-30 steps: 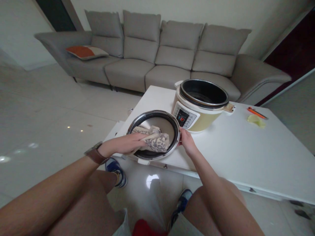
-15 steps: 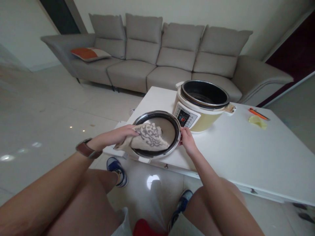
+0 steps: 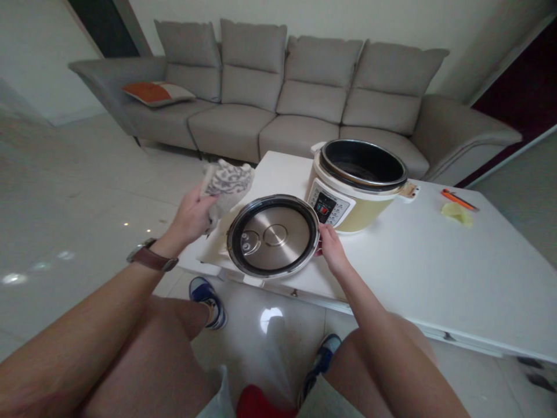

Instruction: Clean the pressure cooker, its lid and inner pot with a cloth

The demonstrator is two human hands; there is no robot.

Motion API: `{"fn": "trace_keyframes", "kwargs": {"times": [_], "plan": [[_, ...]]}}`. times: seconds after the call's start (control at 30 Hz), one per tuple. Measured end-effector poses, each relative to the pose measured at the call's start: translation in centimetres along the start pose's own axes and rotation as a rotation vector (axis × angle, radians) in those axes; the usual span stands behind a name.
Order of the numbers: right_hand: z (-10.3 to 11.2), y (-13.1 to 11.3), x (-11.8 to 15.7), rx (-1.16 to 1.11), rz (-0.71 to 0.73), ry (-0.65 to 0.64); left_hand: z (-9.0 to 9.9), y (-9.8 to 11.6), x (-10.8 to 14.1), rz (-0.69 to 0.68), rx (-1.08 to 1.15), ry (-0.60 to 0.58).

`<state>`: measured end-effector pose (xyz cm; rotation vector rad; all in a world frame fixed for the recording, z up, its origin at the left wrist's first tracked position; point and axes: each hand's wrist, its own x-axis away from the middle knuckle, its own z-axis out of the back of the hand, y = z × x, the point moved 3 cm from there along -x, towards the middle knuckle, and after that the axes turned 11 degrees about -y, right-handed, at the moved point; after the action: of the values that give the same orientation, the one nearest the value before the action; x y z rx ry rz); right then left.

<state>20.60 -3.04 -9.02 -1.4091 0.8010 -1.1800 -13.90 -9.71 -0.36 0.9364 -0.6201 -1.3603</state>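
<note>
Gripped in my left hand is a cream cloth with a dark swirl pattern, held up off the table to the left of the pot lid. My right hand has its fingers closed on the right rim of the pressure cooker lid, whose metal underside faces up. A black sealing ring runs round the lid's inside, and a small valve shows at its left. Behind the lid, the pressure cooker stands with its top uncovered and its dark inner pot showing.
The cooker stands on a white table with drawers. Toward its right end lie an orange-handled tool and a pale yellow crumpled piece. A grey sofa with an orange and white cushion is behind.
My left hand has lifted the cloth off the lid, up and to the left, uncovering the lid's metal underside. My right hand keeps its hold on the rim.
</note>
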Motion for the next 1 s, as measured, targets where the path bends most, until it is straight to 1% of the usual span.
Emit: {"fn": "trace_keyframes", "kwargs": {"times": [0.03,0.1,0.13,0.17,0.2,0.27,0.37,0.43,0.57,0.67,0.73,0.8,0.87,0.93,0.97,1.0], "plan": [[0.0,0.0,0.0,0.003,0.001,0.000,-0.8,0.4,0.0,-0.017,-0.051,-0.087],[0.0,-0.1,0.0,0.007,-0.001,-0.001,-2.7,0.7,0.1,-0.053,-0.165,-0.330],[0.0,-0.2,0.0,0.009,-0.001,-0.002,-3.6,0.8,0.2,-0.074,-0.221,-0.433],[-0.1,-0.3,0.1,0.012,-0.001,-0.004,-4.4,0.6,0.3,-0.093,-0.270,-0.505],[-0.1,-0.3,0.1,0.017,0.000,-0.003,-5.0,0.4,0.4,-0.110,-0.312,-0.551],[-0.1,-0.4,0.1,0.031,0.003,0.003,-5.9,-0.1,0.6,-0.132,-0.376,-0.589],[-0.1,-0.5,0.1,0.041,0.004,0.013,-6.4,-0.5,0.9,-0.163,-0.420,-0.603],[0.0,-0.4,0.0,0.034,0.004,0.011,-6.6,-0.4,1.2,-0.180,-0.433,-0.608],[0.0,-0.2,-0.2,0.005,0.012,-0.004,-7.6,0.6,2.1,-0.178,-0.439,-0.638],[0.0,-0.1,-0.2,0.009,0.017,-0.010,-8.6,1.7,2.8,-0.159,-0.370,-0.639],[0.0,-0.1,-0.2,0.015,0.018,-0.012,-9.1,2.4,3.0,-0.136,-0.239,-0.652],[-0.1,-0.2,-0.1,0.016,0.018,-0.014,-9.4,2.9,2.9,-0.084,-0.048,-0.648],[-0.1,-0.3,0.0,0.020,0.019,-0.013,-9.3,3.0,2.5,0.013,0.180,-0.591],[-0.1,-0.4,0.1,0.024,0.013,-0.011,-8.7,2.9,1.9,0.138,0.431,-0.473],[-0.1,-0.4,0.1,0.024,0.008,-0.011,-8.2,2.9,1.5,0.191,0.557,-0.382],[-0.1,-0.4,0.1,0.022,0.005,-0.011,-7.5,2.9,1.2,0.226,0.673,-0.266]]}}
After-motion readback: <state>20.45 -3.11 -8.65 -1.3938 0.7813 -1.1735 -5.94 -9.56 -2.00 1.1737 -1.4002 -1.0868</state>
